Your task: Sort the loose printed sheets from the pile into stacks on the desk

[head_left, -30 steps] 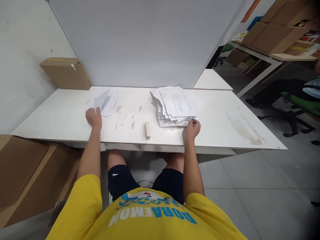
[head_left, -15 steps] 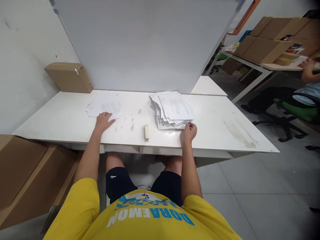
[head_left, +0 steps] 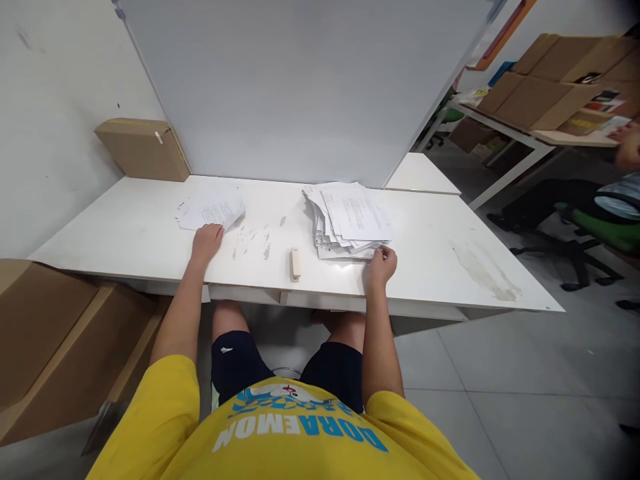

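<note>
My left hand [head_left: 207, 243] is closed on the near edge of a printed sheet of paper [head_left: 215, 208], whose right corner curls up off the small pile beneath it. At the near right corner of a thick, uneven stack of printed papers [head_left: 357, 217], my right hand [head_left: 382, 265] has its fingers curled together on the edge of the lower sheets. Between the hands, nearer the table's front edge, lies a cream stapler [head_left: 295, 264], touched by neither.
The white table [head_left: 425, 260] has dark smudges left of centre and a brownish stain at right. A grey panel [head_left: 290, 87] stands along its back, a cardboard box [head_left: 143, 150] at the back left. Open cartons [head_left: 55, 353] sit below left. Another person sits at a desk far right.
My left hand's spread fingers have drawn together on the sheet's near edge, and its right corner has lifted. My right hand stays at the stack's corner. The view has shifted slightly.
</note>
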`<state>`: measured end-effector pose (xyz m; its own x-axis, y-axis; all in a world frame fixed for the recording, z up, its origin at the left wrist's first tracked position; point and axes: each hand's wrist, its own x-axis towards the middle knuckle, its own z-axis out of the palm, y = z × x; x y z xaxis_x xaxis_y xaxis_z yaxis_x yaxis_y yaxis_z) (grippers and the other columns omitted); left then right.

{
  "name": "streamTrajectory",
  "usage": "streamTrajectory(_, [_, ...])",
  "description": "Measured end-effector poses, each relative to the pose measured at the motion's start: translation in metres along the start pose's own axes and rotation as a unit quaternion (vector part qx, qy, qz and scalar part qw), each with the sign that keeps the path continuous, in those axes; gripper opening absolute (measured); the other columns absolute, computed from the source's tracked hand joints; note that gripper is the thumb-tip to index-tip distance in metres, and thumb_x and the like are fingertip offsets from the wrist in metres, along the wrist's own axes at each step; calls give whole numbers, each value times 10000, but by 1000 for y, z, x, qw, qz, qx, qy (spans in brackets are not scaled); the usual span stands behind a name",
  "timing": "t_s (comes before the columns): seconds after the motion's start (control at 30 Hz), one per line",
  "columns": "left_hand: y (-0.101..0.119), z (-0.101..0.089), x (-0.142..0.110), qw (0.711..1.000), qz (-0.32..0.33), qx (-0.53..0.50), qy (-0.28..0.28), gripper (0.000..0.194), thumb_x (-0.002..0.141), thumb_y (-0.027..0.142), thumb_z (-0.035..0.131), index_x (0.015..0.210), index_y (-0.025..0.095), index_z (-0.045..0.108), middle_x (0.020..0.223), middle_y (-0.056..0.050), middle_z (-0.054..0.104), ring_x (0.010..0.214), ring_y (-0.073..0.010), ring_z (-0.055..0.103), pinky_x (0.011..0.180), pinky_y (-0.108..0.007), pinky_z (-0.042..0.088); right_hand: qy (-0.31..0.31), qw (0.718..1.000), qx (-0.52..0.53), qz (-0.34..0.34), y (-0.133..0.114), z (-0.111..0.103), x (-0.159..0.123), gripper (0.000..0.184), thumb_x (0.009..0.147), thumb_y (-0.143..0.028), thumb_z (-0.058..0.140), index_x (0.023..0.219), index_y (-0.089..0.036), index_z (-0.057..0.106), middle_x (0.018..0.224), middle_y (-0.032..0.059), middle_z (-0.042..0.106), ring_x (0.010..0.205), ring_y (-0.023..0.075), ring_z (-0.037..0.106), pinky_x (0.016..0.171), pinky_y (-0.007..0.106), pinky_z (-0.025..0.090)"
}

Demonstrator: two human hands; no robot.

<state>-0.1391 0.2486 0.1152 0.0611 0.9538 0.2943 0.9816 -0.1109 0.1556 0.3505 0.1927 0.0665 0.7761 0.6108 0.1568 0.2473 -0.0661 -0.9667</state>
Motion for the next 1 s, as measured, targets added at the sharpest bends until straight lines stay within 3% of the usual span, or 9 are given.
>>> streamTrajectory(0.17, [-2,1,2,1000,26,-3,5,389,911,328,410,1117,145,686,1130,-158,653,1144,-327,526,983,-445,397,-1,1000,-5,-4,1,1,1,263,784,-261,494,1001,-181,619,1011,53,578,934,196,534,958,381,420])
streamTrajectory(0.33, [-1,7,11,999,-36,8,19,471,873,261,412,1268,87,599,1177,-218,586,1154,-359,515,997,-471,383,0,1000,-6,-4,1,0,1,264,787,-274,495,1000,-181,619,1020,57,583,958,201,542,968,384,416])
streamTrajectory(0.47, [8,8,21,995,-99,23,-8,622,858,485,478,1339,94,536,1276,-268,517,1206,-434,453,1004,-556,350,1,1000,-5,3,2,0,2,267,782,-279,495,996,-187,626,1027,55,594,953,199,550,958,378,424])
streamTrajectory(0.63, [9,7,30,992,-114,30,-42,815,790,679,508,1380,117,502,1340,-284,473,1248,-469,407,1004,-595,330,2,1000,-7,-4,2,1,1,275,781,-287,489,995,-181,625,1021,56,602,959,202,553,960,382,421])
streamTrajectory(0.77, [0,7,32,994,-103,31,-30,707,820,603,518,1343,128,551,1328,-261,500,1240,-441,437,1017,-550,345,-6,1000,-4,-2,1,0,0,288,787,-292,483,1013,-183,624,1038,60,604,954,198,554,953,381,426])
streamTrajectory(0.9, [-6,5,33,995,-97,38,-2,560,875,488,467,1277,128,616,1262,-218,572,1206,-376,497,1114,-522,261,-4,1000,-4,2,1,0,0,286,781,-288,484,1009,-186,624,1042,59,606,935,194,552,946,380,429])
streamTrajectory(1.0, [-9,3,35,994,-103,34,-2,544,891,503,432,1248,151,643,1248,-198,596,1188,-370,516,1138,-555,213,-3,1000,-2,-2,1,1,1,282,777,-288,484,998,-186,626,1035,59,610,941,195,552,950,377,426])
